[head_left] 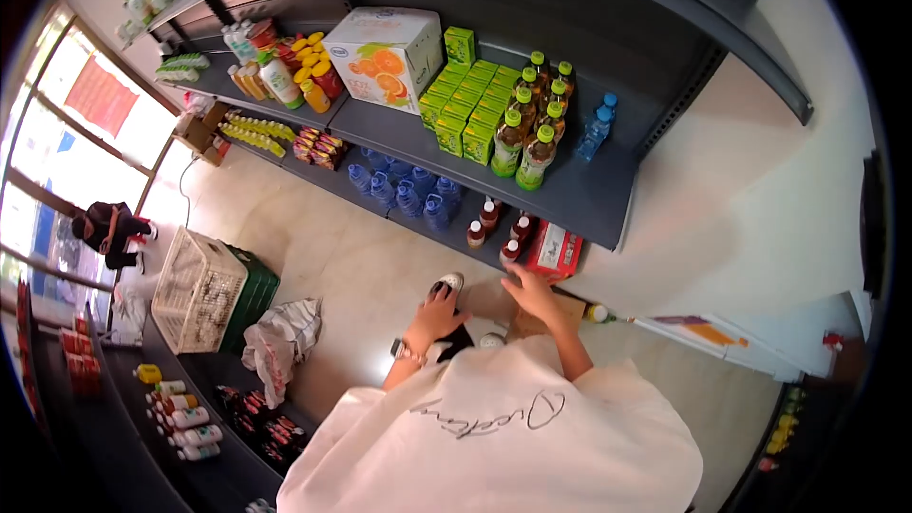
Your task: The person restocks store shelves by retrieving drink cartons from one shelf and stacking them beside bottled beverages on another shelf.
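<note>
My left hand [437, 315] is low in front of me with its fingers spread, above or on my dark-clad knee near a shoe [449, 283]; contact is unclear. It holds nothing that I can see. My right hand [534, 293] reaches toward the bottom shelf with its fingers stretched out. Just beyond its fingertips stands a white-capped bottle of dark red drink [510, 250], and a red carton [555, 249] is right beside it. I cannot tell whether the fingers touch either one. A brown cardboard box [568, 307] lies partly hidden behind my right forearm.
Above, the shelf [594, 204] holds green drink cartons [468, 100], green-capped bottles [537, 157] and a white orange-print box [388, 57]. Several blue jugs [408, 198] stand lower down. Crates [199, 290] and a plastic bag [275, 347] are at left. A person [114, 233] is far left.
</note>
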`<state>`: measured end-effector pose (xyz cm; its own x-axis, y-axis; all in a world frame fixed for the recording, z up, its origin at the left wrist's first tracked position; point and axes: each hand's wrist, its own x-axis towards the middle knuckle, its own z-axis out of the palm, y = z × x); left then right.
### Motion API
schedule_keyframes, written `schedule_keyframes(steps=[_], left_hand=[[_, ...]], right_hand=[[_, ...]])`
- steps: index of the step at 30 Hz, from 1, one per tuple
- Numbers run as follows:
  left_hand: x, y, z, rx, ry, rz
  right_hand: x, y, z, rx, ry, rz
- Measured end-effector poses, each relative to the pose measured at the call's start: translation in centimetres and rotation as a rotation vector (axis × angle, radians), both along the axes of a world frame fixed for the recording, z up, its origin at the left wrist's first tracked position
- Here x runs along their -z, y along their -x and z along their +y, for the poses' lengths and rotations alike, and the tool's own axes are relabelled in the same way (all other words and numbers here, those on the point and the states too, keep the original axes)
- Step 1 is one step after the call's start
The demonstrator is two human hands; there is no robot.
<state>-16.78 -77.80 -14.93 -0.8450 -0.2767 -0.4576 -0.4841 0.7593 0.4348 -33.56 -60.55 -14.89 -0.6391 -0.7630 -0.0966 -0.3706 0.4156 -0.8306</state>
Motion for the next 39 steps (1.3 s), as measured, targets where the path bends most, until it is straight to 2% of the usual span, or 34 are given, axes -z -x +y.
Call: schedule_keyframes(steps=[2, 3, 4, 9, 10, 11, 12, 14, 16, 18, 20, 21, 24, 26, 28, 30, 31, 33, 34, 35, 36, 39], left_hand=[[-1.1, 2.6, -3.6, 0.075, 0.089, 0.021], [-1.9, 4.2, -5.3, 0.119, 0.167, 0.019], [-1.8, 5.7, -7.3, 0.160, 0.216, 0.127], [-6.4, 15.0, -15.7, 0.229, 0.273, 0.478], [-6.5, 16.6, -16.9, 0.255, 0.264, 0.478], [-6.3, 18.2, -18.0, 0.285, 0.328, 0.501], [-6.2, 19.9, -19.0, 0.316, 0.394, 0.529], [-4.4, 22.4, -20.3, 0.350, 0.402, 0.566], [-3.1, 24.2, -21.4, 0.365, 0.411, 0.615], [-1.6, 24.5, -22.0, 0.394, 0.373, 0.621], [-1.0, 24.3, -22.2, 0.281, 0.123, 0.603], [-0.8, 24.0, -22.2, 0.256, 0.148, 0.728], [1.2, 23.5, -24.0, 0.302, 0.113, 0.660], [1.0, 22.7, -24.8, 0.302, 0.038, 0.683], [0.0, 21.9, -24.6, 0.311, -0.045, 0.710], [-1.2, 19.5, -23.7, 0.365, -0.125, 0.694], [-1.5, 18.2, -22.7, 0.395, -0.138, 0.688], [-1.7, 16.2, -19.8, 0.483, -0.266, 0.779], [-1.4, 15.2, -18.4, 0.558, -0.350, 0.678], [-1.7, 14.0, -16.8, 0.541, -0.559, 0.411], [-3.4, 13.0, -14.6, 0.583, -0.734, 0.326], [-4.7, 10.8, -8.7, 0.785, -0.759, 0.285]], right_hand=[[-1.6, 1.1, -4.3, 0.043, 0.025, -0.001], [-1.7, 1.8, -6.6, 0.037, 0.113, 0.107], [-1.8, 2.0, -8.3, 0.028, 0.187, 0.206], [-5.7, 6.3, -18.7, 0.094, 0.081, 0.418], [-6.0, 7.4, -20.4, 0.126, 0.054, 0.535], [-6.0, 8.3, -21.9, 0.157, 0.023, 0.653], [-5.9, 9.2, -23.4, 0.183, 0.013, 0.657], [-4.2, 10.8, -25.8, 0.229, -0.193, 0.720], [-2.8, 11.9, -26.9, 0.265, -0.176, 0.698], [-1.2, 11.8, -27.4, 0.291, -0.320, 0.905], [-0.7, 11.2, -27.9, 0.343, -0.309, 0.969], [-1.1, 10.7, -27.9, 0.342, -0.244, 0.970], [-1.3, 10.7, -27.7, 0.345, -0.198, 1.031], [-1.7, 10.1, -26.9, 0.200, -0.062, 0.945], [-2.5, 9.4, -25.4, 0.252, -0.028, 0.957], [-4.2, 6.7, -22.8, 0.219, 0.041, 0.579], [-4.0, 4.9, -21.4, 0.249, 0.031, 0.575], [-3.7, 1.6, -17.7, 0.415, 0.142, 0.274], [-4.6, -0.6, -15.6, 0.493, 0.188, 0.178], [-5.9, -2.7, -13.4, 0.539, 0.221, 0.080], [-7.3, -5.0, -11.2, 0.600, 0.324, -0.098], [-7.7, -11.9, -5.5, 0.832, 0.365, -0.148]])
